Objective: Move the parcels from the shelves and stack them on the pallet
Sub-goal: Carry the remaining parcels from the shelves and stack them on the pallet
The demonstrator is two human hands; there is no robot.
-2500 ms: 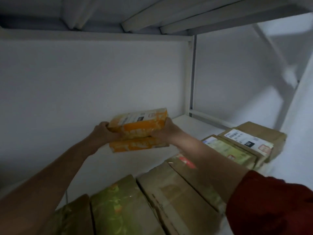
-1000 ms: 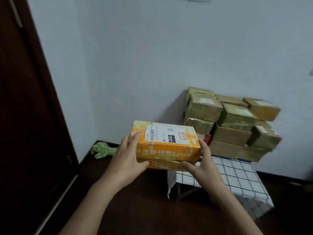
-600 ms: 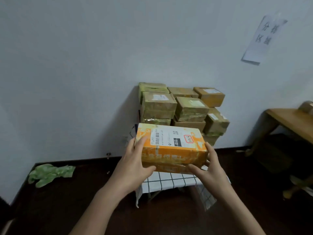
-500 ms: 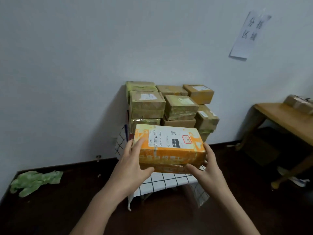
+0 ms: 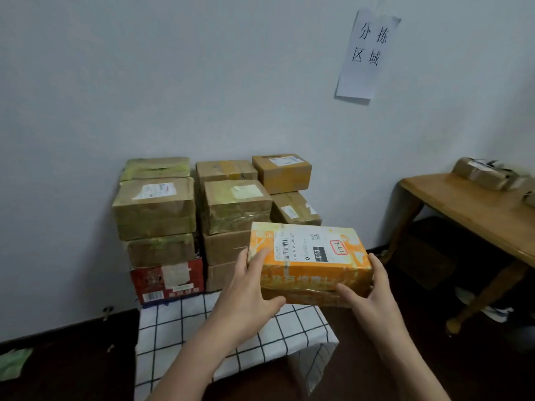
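From the head camera, the person's left grip (image 5: 246, 296), a bare hand, holds the left end of an orange parcel (image 5: 309, 264), with the fingers curled over the top edge and the thumb pressed against the lower front face. The right grip (image 5: 367, 299), also a bare hand, clasps the parcel's right end, thumb along the front bottom edge and fingers wrapped behind. The parcel is carried level in the air, in front of and slightly right of a stack of parcels (image 5: 156, 206), and above a black-and-white checked cloth (image 5: 179, 322). A white shipping label (image 5: 307, 246) lies on its top face. The stack stands against a pale wall at the back of the cloth, several brown boxes high, with a red box (image 5: 168, 280) at its lower left. What lies beneath the cloth is hidden. A paper sign (image 5: 367, 53) with handwritten characters hangs on the wall above and to the right. At the right a wooden desk (image 5: 469, 206) carries a taped brown parcel (image 5: 486, 173). The floor (image 5: 72, 366) is dark, and something green (image 5: 13, 364) lies at its far left edge.
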